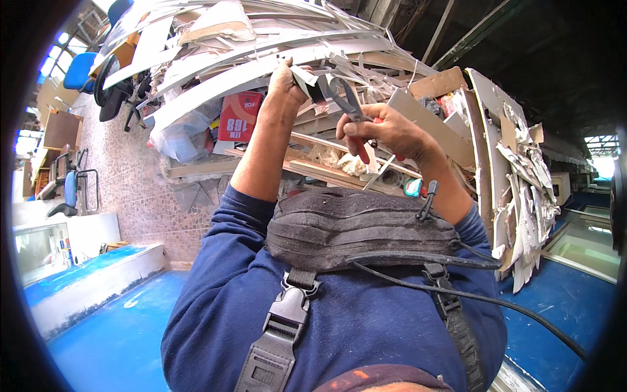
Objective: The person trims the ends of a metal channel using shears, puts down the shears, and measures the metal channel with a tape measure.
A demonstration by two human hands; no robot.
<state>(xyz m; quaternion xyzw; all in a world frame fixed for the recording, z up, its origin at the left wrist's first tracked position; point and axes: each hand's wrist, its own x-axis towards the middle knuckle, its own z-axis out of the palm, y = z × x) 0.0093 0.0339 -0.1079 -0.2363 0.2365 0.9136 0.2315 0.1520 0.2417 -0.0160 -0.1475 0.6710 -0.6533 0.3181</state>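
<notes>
My right hand [385, 130] is closed round the red handles of a pair of metal snips [346, 101], whose broad grey jaws point away from me and to the left. My left hand [284, 83] grips a short white strip [304, 78] at chest height in front of me. The jaws of the snips are close to the right end of this strip; whether they touch it I cannot tell. Beyond both hands lies a big heap of long white strips [241, 75].
Under the heap's near edge are a red box [239, 116] and a clear plastic bag [181, 138]. A teal tape measure [413, 187] lies near my right forearm. Torn white boards [516, 170] stack up at the right. Blue chairs [80, 72] stand at the far left.
</notes>
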